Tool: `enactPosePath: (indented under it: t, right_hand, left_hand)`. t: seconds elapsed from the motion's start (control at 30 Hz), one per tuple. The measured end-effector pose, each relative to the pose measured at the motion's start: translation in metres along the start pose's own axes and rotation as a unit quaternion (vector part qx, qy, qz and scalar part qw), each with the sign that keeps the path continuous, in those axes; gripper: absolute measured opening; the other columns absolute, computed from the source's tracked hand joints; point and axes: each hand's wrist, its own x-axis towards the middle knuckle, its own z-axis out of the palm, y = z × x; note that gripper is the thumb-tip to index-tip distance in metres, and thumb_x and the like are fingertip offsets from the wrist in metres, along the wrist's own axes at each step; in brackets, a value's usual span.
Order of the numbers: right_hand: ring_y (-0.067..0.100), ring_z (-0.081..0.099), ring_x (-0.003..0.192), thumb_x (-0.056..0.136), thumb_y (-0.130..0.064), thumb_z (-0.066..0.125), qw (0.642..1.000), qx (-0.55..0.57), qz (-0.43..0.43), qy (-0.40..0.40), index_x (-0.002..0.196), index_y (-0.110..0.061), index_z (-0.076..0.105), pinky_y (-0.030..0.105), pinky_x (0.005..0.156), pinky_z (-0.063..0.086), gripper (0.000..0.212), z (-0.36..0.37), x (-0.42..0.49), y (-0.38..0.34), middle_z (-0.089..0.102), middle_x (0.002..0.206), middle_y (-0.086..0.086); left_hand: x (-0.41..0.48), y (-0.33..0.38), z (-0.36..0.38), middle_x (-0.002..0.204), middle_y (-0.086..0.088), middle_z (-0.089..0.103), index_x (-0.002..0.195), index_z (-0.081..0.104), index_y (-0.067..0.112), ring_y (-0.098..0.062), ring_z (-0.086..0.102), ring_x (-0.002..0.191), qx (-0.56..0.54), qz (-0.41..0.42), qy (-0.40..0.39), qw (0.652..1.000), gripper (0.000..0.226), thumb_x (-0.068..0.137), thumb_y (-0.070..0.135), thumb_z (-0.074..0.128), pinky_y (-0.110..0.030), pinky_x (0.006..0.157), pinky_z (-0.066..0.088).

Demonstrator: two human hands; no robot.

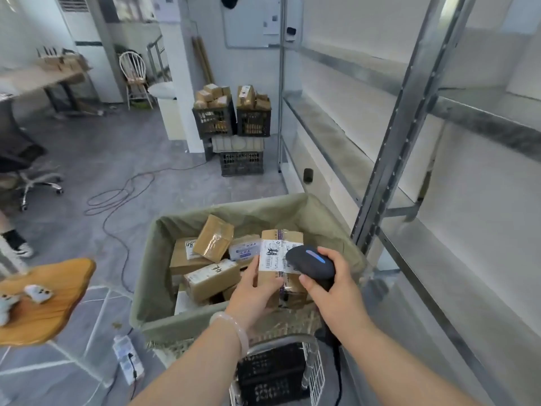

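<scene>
Here, the left hand (251, 294) comes in from bottom centre, bracelet on the wrist. Its fingers curl round the near-left side of a taped parcel (279, 238), w/ the thumb by the label edge. The parcel is held up over the fabric-lined bin (152, 259), above the other parcels (210, 276). The right hand (336, 291) grips the barcode scanner (310, 260) by its handle, head over the label.

Handle is mostly buried in the fist, and the parcel's right part sits behind the scanner. Label print is too blurred to read. Can't tell if the scanner head touches the label.

Bin's right rim is close to the metal rack upright (392, 159). Open floor lies left of the bin, w/ the wooden surface (49, 297) well apart.
</scene>
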Motion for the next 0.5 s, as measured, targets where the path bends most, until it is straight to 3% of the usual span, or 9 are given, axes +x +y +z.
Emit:
enactPosePath:
  t: [0.07, 0.17, 0.27, 0.3, 0.37, 0.43, 0.5]
  right_hand:
    - [-0.018, 0.055, 0.095, 0.084, -0.017, 0.076, 1.0, 0.014, 0.005, -0.017, 0.125, -0.039, 0.045, 0.001, 0.073, 0.041, 0.055, 0.012, 0.021, 0.002, 0.058, 0.113, -0.024]
    - [-0.018, 0.054, 0.096, 0.085, -0.02, 0.075, 1.0, 0.006, 0.005, -0.023, 0.123, -0.046, 0.042, 0.0, 0.073, 0.04, 0.056, 0.027, 0.044, 0.002, 0.056, 0.113, -0.026]
    - [-0.015, 0.055, 0.099, 0.086, -0.023, 0.074, 1.0, -0.002, 0.01, -0.018, 0.122, -0.05, 0.042, 0.002, 0.076, 0.042, 0.055, 0.032, 0.049, 0.0, 0.056, 0.115, -0.027]
    - [-0.014, 0.056, 0.099, 0.086, -0.023, 0.074, 1.0, 0.0, 0.015, -0.009, 0.122, -0.05, 0.042, 0.003, 0.077, 0.043, 0.055, 0.032, 0.048, 0.0, 0.056, 0.116, -0.025]
    - [-0.013, 0.056, 0.098, 0.086, -0.023, 0.074, 0.999, 0.005, 0.031, 0.021, 0.121, -0.052, 0.042, 0.003, 0.077, 0.043, 0.055, 0.03, 0.042, 0.0, 0.056, 0.115, -0.025]
    - [-0.013, 0.057, 0.098, 0.086, -0.024, 0.074, 0.997, 0.003, 0.048, 0.062, 0.121, -0.054, 0.042, 0.003, 0.077, 0.043, 0.056, 0.027, 0.031, 0.001, 0.057, 0.114, -0.025]
    - [-0.011, 0.058, 0.1, 0.085, -0.024, 0.075, 0.991, 0.001, 0.06, 0.118, 0.121, -0.054, 0.043, 0.005, 0.082, 0.044, 0.057, 0.023, 0.018, 0.004, 0.058, 0.116, -0.025]
  left_hand:
    - [0.021, 0.004, -0.008, 0.121, 0.013, 0.068, 0.131, 0.051, 0.053, -0.011, 0.066, 0.11, 0.012, -0.003, 0.019, 1.0, 0.059, 0.084, 0.028, 0.076, -0.042, 0.1, 0.053]
    - [0.051, 0.01, -0.024, 0.121, 0.014, 0.067, 0.138, 0.045, 0.049, -0.011, 0.064, 0.111, 0.03, -0.004, 0.036, 0.999, 0.062, 0.087, 0.028, 0.075, -0.041, 0.103, 0.05]
    - [0.068, 0.011, -0.039, 0.113, 0.017, 0.061, 0.128, 0.039, 0.051, -0.006, 0.061, 0.101, 0.098, -0.018, 0.043, 0.994, 0.052, 0.093, 0.03, 0.07, -0.023, 0.084, 0.051]
    - [0.072, 0.011, -0.043, 0.125, 0.013, 0.058, 0.131, 0.037, 0.05, -0.012, 0.059, 0.112, 0.154, -0.018, 0.041, 0.987, 0.055, 0.089, 0.039, 0.071, -0.025, 0.09, 0.051]
    - [0.084, 0.006, -0.047, 0.155, 0.007, 0.037, 0.152, 0.026, 0.046, -0.021, 0.038, 0.142, 0.274, -0.005, 0.021, 0.961, 0.084, 0.08, 0.059, 0.069, -0.039, 0.115, 0.036]
    - [0.093, 0.003, -0.042, 0.163, 0.003, 0.027, 0.157, 0.019, 0.041, -0.022, 0.025, 0.15, 0.327, 0.016, -0.012, 0.945, 0.09, 0.083, 0.06, 0.067, -0.046, 0.121, 0.026]
    - [0.088, 0.011, -0.027, 0.163, 0.003, 0.026, 0.159, 0.019, 0.035, -0.019, 0.02, 0.152, 0.354, 0.057, -0.06, 0.932, 0.085, 0.09, 0.05, 0.067, -0.042, 0.124, 0.021]
